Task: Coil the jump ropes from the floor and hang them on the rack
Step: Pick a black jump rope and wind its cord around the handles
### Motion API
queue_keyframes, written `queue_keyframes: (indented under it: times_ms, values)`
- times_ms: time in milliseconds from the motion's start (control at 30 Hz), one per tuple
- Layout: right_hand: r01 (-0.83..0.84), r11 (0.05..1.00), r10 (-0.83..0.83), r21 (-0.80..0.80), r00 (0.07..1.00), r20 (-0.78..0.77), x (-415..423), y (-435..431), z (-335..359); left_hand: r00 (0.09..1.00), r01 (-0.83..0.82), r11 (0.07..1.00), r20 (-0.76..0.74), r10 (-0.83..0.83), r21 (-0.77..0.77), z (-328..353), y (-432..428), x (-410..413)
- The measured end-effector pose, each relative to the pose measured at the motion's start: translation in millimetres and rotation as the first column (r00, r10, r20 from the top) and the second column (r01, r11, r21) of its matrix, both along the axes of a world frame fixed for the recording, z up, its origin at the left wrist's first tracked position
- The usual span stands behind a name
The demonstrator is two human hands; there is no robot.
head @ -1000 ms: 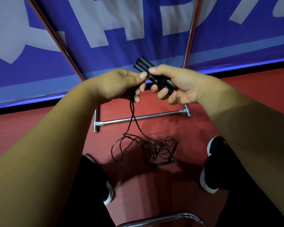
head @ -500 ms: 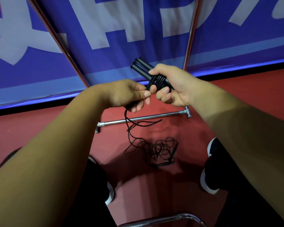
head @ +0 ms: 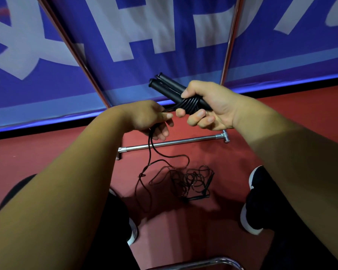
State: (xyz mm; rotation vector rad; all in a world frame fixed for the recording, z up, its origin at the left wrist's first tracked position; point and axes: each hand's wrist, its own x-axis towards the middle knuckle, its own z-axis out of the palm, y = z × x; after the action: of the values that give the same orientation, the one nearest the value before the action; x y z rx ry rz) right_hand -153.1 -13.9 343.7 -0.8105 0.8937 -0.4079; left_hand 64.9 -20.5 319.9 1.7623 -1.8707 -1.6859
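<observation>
Ideally, the left hand [head: 146,117], pinching the cord [head: 149,145], should wrap it snugly beside the right hand [head: 209,108], which grips the handles [head: 170,87].

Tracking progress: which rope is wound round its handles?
The rope in the right hand; cord wraps its handles. The other rope lies tangled on the floor.

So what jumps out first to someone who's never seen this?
Two hands meet mid-picture: the right hand grips a pair of black handles with cord wound round them, and the left hand pinches the cord beside it. Below them a tangle of rope lies on the red floor, with a big blue banner behind.
</observation>
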Motion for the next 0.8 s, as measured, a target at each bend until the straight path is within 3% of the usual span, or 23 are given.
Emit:
queue_keyframes:
  times_ms: [133,233,300,400,633,800]
  values:
    - [-0.043,0.995,0.045,-0.095,0.999,0.022,1,1,2,0.961,-0.138,0.990,-0.243,0.132,-0.010,3,-2,3]
    - [-0.105,0.981,0.105,-0.161,0.994,-0.009,0,2,1,0.909,-0.114,0.993,-0.405,0.102,-0.006,5,-6,9]
    - [-0.178,0.969,0.175,-0.171,0.984,-0.035,0,4,-1,0.891,-0.102,0.993,-0.450,0.067,-0.053,9,-7,10]
    - [-0.284,0.949,0.269,-0.134,0.956,-0.122,-1,6,-4,0.865,-0.214,0.975,-0.473,0.164,-0.054,10,-12,12]
    - [-0.488,0.873,0.456,0.013,0.804,-0.382,4,6,-11,0.964,-0.030,0.987,-0.265,-0.013,-0.158,12,-10,5]
    - [-0.449,0.892,0.399,0.056,0.722,-0.564,5,8,-27,0.988,0.156,0.932,0.059,-0.145,-0.326,12,-1,-11]
